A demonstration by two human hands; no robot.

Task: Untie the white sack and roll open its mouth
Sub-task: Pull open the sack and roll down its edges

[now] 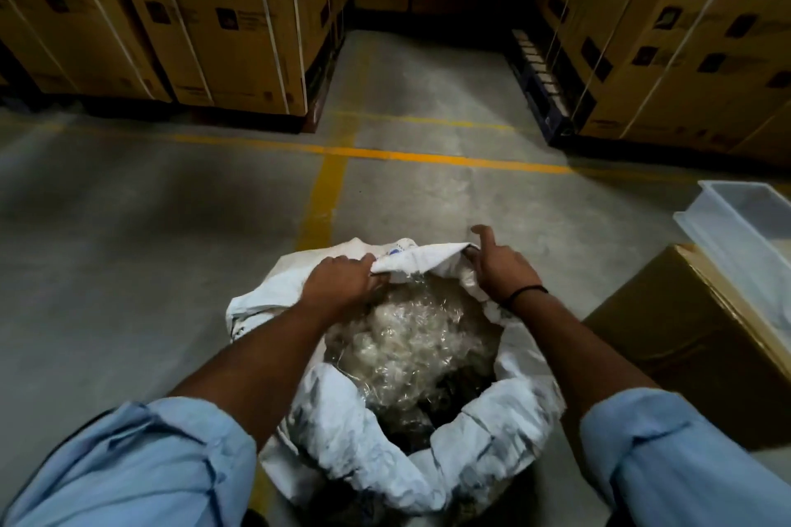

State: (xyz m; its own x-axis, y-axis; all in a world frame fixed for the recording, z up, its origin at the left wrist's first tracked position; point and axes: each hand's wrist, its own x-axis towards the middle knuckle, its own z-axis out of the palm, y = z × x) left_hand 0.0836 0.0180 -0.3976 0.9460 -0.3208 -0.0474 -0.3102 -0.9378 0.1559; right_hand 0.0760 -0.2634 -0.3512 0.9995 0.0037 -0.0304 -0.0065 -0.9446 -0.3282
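Note:
The white sack (342,441) stands on the floor right below me, its mouth open and its rim turned outward on the near side. Crumpled clear plastic (415,338) fills its inside. My left hand (340,282) grips the far rim at the left. My right hand (498,267) grips the same far rim at the right, with the forefinger sticking up. Between the two hands the rim cloth (421,259) is stretched taut. A black band circles my right wrist.
A brown carton (693,338) sits close on the right, and a white plastic tray (744,222) lies behind it. Strapped cardboard boxes on pallets (222,26) line the back and both sides. Yellow floor lines (325,188) cross the concrete ahead.

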